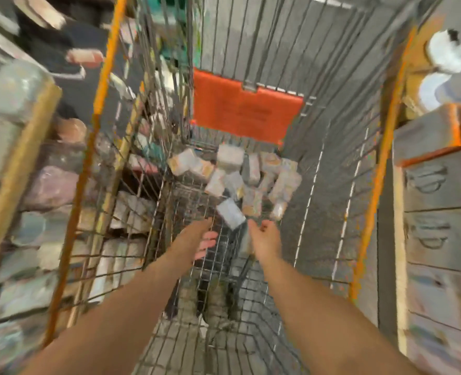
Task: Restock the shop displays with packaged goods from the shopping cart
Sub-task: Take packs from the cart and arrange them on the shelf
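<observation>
Two bare hands reach into a wire shopping cart (pixel 318 185) toward a heap of packaged goods (pixel 240 180).

The pale packets lie piled on the cart's mesh floor at its far end, below an orange plastic flap (pixel 240 109); one grey-white packet (pixel 230 216) sits nearest, just beyond the fingertips and between both hands. The left hand (pixel 201 240) is spread loosely with fingers relaxed, holding nothing. The right hand (pixel 264 239) is partly curled near the packet; motion blur leaves it unclear whether it grips anything. Orange-edged cart rails flank both arms. Stocked shelves (pixel 15 185) line the left side, and a display of boxed goods (pixel 440 212) stands on the right.
</observation>
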`<action>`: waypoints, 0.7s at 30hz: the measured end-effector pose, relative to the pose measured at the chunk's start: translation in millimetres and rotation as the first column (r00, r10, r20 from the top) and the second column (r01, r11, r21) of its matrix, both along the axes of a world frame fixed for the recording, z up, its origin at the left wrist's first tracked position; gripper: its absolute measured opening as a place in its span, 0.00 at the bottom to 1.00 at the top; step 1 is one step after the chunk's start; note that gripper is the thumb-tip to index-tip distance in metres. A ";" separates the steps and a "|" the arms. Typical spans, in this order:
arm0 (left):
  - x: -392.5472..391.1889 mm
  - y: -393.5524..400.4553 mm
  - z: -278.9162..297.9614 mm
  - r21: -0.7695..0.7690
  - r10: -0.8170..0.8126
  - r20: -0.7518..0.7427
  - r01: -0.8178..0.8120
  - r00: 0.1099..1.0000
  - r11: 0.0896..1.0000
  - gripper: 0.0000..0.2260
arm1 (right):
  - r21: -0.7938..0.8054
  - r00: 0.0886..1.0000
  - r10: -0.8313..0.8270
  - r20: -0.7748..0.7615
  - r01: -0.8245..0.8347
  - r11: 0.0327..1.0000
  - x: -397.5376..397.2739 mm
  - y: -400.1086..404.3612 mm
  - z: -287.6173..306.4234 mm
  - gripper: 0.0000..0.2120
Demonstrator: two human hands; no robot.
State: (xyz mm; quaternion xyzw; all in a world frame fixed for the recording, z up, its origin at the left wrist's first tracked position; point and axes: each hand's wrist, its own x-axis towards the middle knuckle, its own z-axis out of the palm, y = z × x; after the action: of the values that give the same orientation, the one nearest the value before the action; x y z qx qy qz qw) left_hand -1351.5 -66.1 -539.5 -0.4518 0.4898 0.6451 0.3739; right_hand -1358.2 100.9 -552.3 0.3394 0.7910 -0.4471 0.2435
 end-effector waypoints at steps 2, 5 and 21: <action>2.7 -1.3 -19.4 -0.006 -0.019 0.028 0.019 0.999 1.000 0.22 | 0.002 0.996 -0.037 -0.087 0.037 0.999 -13.6 -6.0 -13.8 0.09; -3.1 -6.0 -42.5 0.009 -0.070 -0.039 0.070 0.997 0.997 0.23 | 0.073 0.979 0.074 -0.188 -0.061 0.995 -51.9 -13.4 -41.9 0.22; -27.0 -29.1 -106.2 0.061 0.161 -0.202 -0.151 0.966 0.987 0.27 | 0.616 0.593 0.799 0.099 -0.667 0.419 -190.8 -43.7 -102.9 0.38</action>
State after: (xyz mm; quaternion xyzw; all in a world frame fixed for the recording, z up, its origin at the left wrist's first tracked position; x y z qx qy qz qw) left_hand -1378.6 -95.2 -645.7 -0.4112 0.4741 0.7267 0.2794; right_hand -1549.1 57.2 -655.3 -0.0342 0.9756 -0.0548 0.2099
